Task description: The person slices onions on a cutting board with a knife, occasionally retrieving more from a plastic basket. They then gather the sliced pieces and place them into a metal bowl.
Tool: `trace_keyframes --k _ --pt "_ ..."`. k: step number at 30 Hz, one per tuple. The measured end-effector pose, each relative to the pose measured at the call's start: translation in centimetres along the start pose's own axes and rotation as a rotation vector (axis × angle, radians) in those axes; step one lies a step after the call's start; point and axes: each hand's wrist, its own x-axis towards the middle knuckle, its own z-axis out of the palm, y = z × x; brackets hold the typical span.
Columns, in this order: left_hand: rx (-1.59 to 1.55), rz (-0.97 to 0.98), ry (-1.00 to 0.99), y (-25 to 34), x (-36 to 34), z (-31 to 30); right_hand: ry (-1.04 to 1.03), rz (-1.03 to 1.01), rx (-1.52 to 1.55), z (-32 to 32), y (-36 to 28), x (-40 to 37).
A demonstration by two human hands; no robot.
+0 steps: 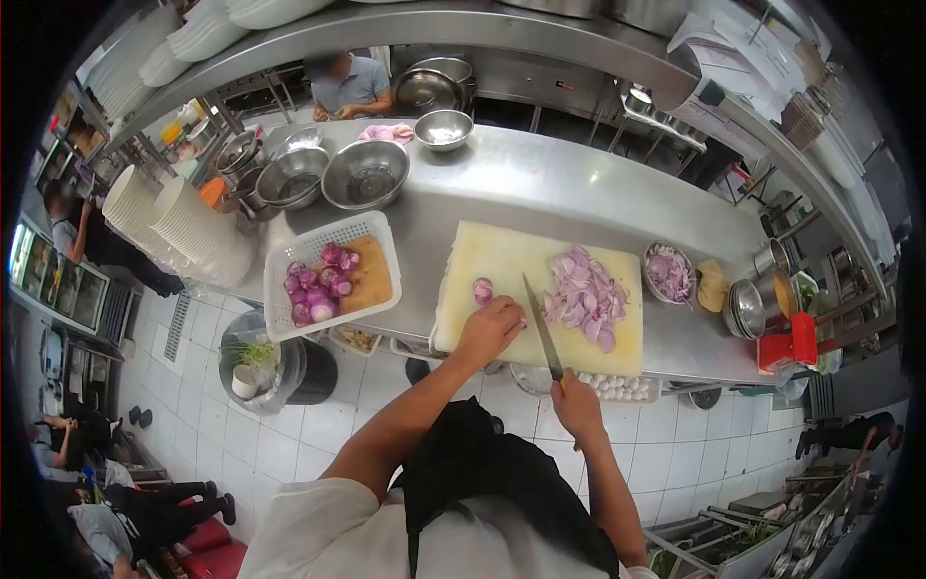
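My right hand (577,405) grips the handle of a long kitchen knife (545,333), its blade pointing away from me over the cutting board (482,249). My left hand (492,333) rests on the board left of the blade, fingers curled over a red onion piece that they mostly hide; only a purple edge shows. Just beyond those fingers sits a red onion (483,290). Right of the knife spreads a pile of sliced red onion (585,297). A white perforated basket (280,259) to the left holds several peeled red onions (316,285) beside something brown.
A bowl of sliced onion (669,272) stands right of the board, near a red box (786,343). Metal bowls (366,175) and stacked white containers (198,232) stand at left. A shelf (434,27) spans overhead. A lined bin (253,362) is below; a person (350,85) is across the counter.
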Motion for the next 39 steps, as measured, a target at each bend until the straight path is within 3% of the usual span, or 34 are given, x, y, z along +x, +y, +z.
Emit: trace_keyframes --k 12,22,29,39 --pt "0.036 0.011 -0.004 -0.9 0.1 0.8 -0.056 0.025 -0.034 -2.2 -2.2 -4.8" --pt "0.031 0.028 0.024 -1.5 0.3 0.9 -0.086 0.051 -0.034 1.3 -1.6 -1.5" --pt "0.035 -0.018 -0.004 -0.9 0.1 0.8 -0.103 -0.008 0.057 0.0 0.2 1.7" --pt "0.012 -0.001 0.016 -1.1 0.1 0.9 -0.063 0.027 -0.007 -1.9 -2.5 -1.4"
